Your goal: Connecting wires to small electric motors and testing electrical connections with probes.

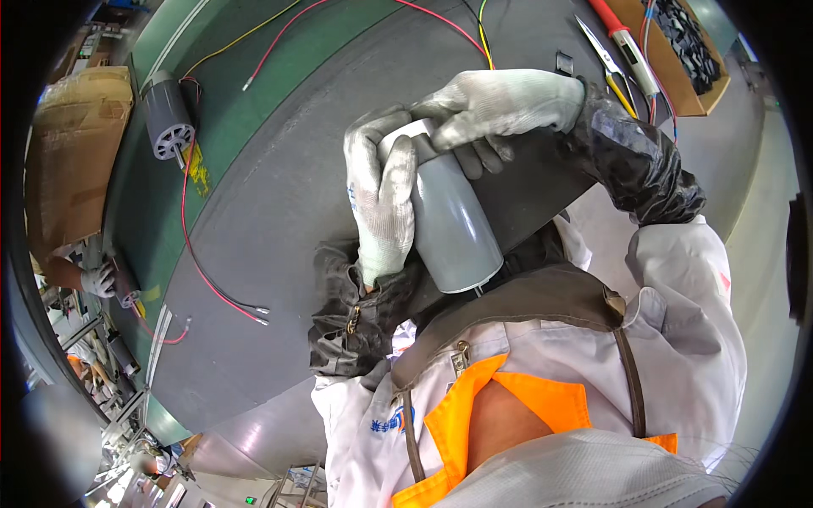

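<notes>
A grey cylindrical motor (453, 216) lies tilted in front of me, between the table and my apron. From its near end a thin metal shaft (479, 290) sticks out. My left hand (377, 190), in a white and grey glove, wraps round the far end from the left, its thumb along the casing. Gloved likewise, my right hand (500, 106) reaches over from the right, with its fingers at the same end. The two hands meet there, and they partly hide a pale part at that end. What the right fingertips press is hidden.
A grey motor with wires (168, 118) lies on the green conveyor belt (216, 42). A co-worker's gloved hand (99, 279) touches another motor (124, 284). Scissors (603, 55), a red-handled tool (631, 51), a small black piece (565, 63) and a box of black parts (718, 95) lie at the right.
</notes>
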Demonstrator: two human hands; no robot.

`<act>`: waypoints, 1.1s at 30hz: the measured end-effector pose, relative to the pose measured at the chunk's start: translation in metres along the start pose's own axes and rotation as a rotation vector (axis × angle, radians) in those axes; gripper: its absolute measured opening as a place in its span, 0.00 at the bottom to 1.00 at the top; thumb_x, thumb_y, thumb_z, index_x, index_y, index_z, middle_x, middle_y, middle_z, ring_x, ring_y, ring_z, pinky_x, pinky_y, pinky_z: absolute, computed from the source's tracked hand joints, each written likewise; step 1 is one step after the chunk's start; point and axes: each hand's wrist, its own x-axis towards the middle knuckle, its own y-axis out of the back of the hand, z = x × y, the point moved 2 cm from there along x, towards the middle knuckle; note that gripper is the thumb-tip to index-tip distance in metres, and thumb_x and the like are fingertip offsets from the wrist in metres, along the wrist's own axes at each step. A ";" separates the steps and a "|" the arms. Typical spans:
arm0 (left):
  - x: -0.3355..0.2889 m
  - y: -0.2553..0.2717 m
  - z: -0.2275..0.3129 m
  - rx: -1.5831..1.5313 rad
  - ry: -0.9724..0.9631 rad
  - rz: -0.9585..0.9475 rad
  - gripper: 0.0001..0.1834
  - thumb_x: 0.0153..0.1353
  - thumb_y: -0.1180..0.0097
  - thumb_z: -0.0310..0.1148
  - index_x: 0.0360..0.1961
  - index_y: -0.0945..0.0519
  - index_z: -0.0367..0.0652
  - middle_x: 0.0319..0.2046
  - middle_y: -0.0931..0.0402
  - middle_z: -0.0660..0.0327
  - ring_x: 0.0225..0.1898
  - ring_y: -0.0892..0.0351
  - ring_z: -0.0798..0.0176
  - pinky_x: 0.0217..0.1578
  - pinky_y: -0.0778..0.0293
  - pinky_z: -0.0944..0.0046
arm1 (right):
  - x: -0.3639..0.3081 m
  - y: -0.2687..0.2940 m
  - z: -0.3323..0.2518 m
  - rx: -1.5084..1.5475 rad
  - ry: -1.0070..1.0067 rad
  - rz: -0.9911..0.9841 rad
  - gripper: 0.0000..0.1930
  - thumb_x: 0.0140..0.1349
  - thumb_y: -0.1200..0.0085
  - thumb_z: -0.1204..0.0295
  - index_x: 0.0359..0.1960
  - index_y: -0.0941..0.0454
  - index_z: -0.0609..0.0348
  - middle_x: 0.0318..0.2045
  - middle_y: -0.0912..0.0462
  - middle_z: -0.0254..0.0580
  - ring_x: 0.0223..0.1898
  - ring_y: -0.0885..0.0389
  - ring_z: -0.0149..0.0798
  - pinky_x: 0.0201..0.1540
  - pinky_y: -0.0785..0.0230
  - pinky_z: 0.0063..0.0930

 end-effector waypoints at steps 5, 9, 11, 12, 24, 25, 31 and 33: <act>-0.002 -0.001 0.003 0.035 0.031 0.054 0.17 0.75 0.50 0.36 0.56 0.25 0.34 0.55 0.24 0.53 0.56 0.26 0.61 0.60 0.32 0.62 | -0.004 -0.002 0.026 -0.307 0.377 0.384 0.23 0.73 0.48 0.64 0.65 0.27 0.62 0.47 0.15 0.50 0.42 0.14 0.45 0.44 0.20 0.34; -0.009 -0.003 0.006 -0.035 0.069 0.043 0.18 0.79 0.56 0.37 0.60 0.28 0.35 0.56 0.27 0.54 0.58 0.27 0.62 0.61 0.32 0.60 | 0.004 -0.037 0.026 -0.519 0.566 0.618 0.24 0.72 0.46 0.62 0.66 0.29 0.56 0.52 0.19 0.56 0.52 0.19 0.58 0.55 0.24 0.42; -0.011 -0.001 -0.004 -0.013 0.047 0.055 0.18 0.78 0.56 0.36 0.60 0.28 0.35 0.57 0.28 0.54 0.59 0.28 0.61 0.62 0.33 0.60 | 0.011 -0.047 0.030 -0.425 0.556 0.664 0.23 0.72 0.47 0.64 0.66 0.28 0.56 0.53 0.19 0.54 0.50 0.17 0.53 0.55 0.24 0.39; -0.011 0.000 -0.007 0.007 0.023 0.070 0.18 0.78 0.57 0.36 0.61 0.29 0.35 0.58 0.29 0.53 0.60 0.29 0.61 0.63 0.34 0.59 | 0.013 -0.045 0.032 -0.419 0.551 0.662 0.23 0.72 0.47 0.64 0.66 0.28 0.56 0.53 0.19 0.54 0.50 0.17 0.53 0.55 0.24 0.39; -0.003 -0.007 0.003 -0.009 0.178 0.087 0.20 0.76 0.53 0.40 0.59 0.29 0.35 0.60 0.30 0.51 0.60 0.30 0.60 0.64 0.35 0.57 | 0.042 -0.009 0.025 0.119 0.359 0.307 0.32 0.59 0.30 0.55 0.57 0.23 0.66 0.45 0.14 0.49 0.48 0.17 0.39 0.54 0.25 0.31; 0.000 -0.006 0.005 0.012 0.090 0.062 0.19 0.75 0.52 0.38 0.57 0.27 0.35 0.57 0.28 0.51 0.58 0.29 0.61 0.63 0.34 0.58 | 0.040 -0.008 0.026 0.096 0.330 0.314 0.29 0.61 0.31 0.56 0.55 0.22 0.67 0.43 0.14 0.46 0.46 0.16 0.38 0.51 0.24 0.31; 0.002 -0.005 0.006 -0.035 0.129 0.077 0.17 0.74 0.49 0.38 0.52 0.23 0.33 0.55 0.25 0.51 0.58 0.27 0.60 0.62 0.34 0.60 | 0.032 -0.006 0.027 0.118 0.385 0.244 0.27 0.68 0.37 0.59 0.61 0.25 0.66 0.48 0.15 0.47 0.50 0.19 0.36 0.54 0.26 0.29; 0.003 -0.005 0.009 -0.114 0.181 0.005 0.16 0.74 0.47 0.38 0.53 0.25 0.37 0.62 0.32 0.50 0.65 0.33 0.56 0.67 0.40 0.54 | 0.033 -0.006 0.038 0.126 0.558 0.204 0.29 0.73 0.44 0.58 0.68 0.31 0.64 0.56 0.19 0.46 0.56 0.21 0.37 0.60 0.29 0.35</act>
